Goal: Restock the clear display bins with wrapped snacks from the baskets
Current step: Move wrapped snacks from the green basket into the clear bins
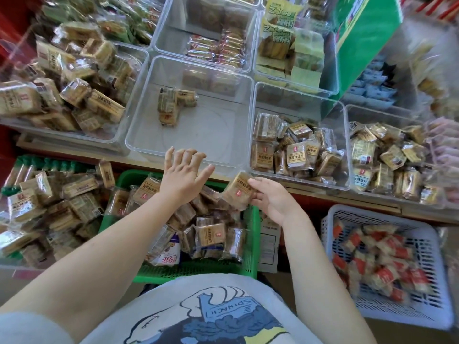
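worktop point(323, 193): wooden front edge runs left to right | near row on it: left clear bin point(74, 135) heaped with tan packs, middle clear bin point(139, 145) holding a few packs, two right clear bins point(298, 178) part-full | far row: more clear bins point(161, 33) | green box point(360, 45) far right

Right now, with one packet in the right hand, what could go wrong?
The right hand pinches the wrapped snack only by its edge, so it might slip back into the green basket. The nearly empty bin sits beside a fuller bin with similar packets; it could land in the wrong one.
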Action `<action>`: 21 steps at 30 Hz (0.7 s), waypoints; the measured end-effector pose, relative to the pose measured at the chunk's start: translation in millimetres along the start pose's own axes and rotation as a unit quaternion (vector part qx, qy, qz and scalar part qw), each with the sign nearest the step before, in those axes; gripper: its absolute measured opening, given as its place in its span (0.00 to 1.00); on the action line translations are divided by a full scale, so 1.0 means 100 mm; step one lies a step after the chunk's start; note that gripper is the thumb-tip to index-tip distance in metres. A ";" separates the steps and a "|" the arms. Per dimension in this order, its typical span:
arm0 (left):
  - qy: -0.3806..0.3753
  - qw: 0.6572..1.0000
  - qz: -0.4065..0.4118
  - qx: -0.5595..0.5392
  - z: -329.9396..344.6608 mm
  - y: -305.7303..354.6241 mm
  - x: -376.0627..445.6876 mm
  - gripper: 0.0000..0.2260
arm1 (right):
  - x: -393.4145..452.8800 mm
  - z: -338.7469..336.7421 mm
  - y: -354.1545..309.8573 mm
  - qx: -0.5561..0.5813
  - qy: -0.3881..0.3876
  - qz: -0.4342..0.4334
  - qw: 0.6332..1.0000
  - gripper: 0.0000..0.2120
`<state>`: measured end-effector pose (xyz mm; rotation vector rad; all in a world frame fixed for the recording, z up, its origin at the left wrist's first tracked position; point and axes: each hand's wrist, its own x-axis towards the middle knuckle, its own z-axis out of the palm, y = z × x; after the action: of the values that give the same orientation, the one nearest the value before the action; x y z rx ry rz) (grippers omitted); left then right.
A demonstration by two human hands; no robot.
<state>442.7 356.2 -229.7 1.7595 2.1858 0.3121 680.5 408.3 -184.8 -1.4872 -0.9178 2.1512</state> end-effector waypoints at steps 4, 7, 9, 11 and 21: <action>-0.003 1.000 0.006 0.014 -0.02 0.01 -0.01 0.32 | 0.04 -0.12 -0.43 0.221 0.102 -0.110 0.964 0.12; -0.005 0.999 0.012 0.034 -0.02 0.00 0.00 0.32 | 0.31 -0.16 -0.66 0.336 0.204 -0.134 0.910 0.15; -0.008 0.999 0.014 0.037 -0.01 -0.01 0.00 0.32 | 0.54 -0.24 -0.74 0.359 0.254 -0.117 0.890 0.17; -0.010 0.999 0.017 0.040 -0.01 -0.02 0.00 0.31 | 0.69 -0.30 -0.75 0.346 0.286 -0.100 0.888 0.18; -0.003 0.999 0.028 0.045 0.00 -0.04 0.00 0.29 | 0.01 0.11 -0.38 0.181 0.101 -0.099 0.973 0.08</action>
<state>439.5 355.6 -231.3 1.8705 2.1812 0.2244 667.4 432.6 -156.4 -1.3386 -0.5422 1.8616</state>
